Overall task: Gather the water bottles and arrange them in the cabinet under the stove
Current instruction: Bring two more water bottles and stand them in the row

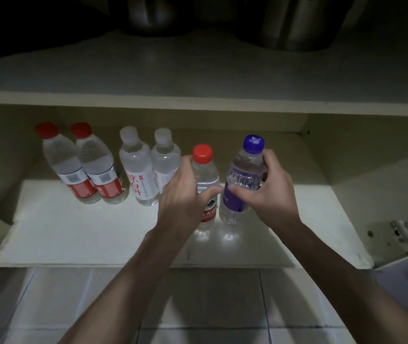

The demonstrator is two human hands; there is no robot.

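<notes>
On the cabinet floor stand several water bottles in a row. At the left are two red-capped bottles with red labels. Beside them stand two white-capped bottles. My left hand grips a red-capped bottle that stands upright on the floor. My right hand grips a purple-capped bottle with a purple label, upright right next to it. The two held bottles nearly touch.
A shelf spans the cabinet above the bottles, with dark metal pots on it. The cabinet's right wall is close to the purple bottle. A door hinge sits at the right. Tiled floor lies below.
</notes>
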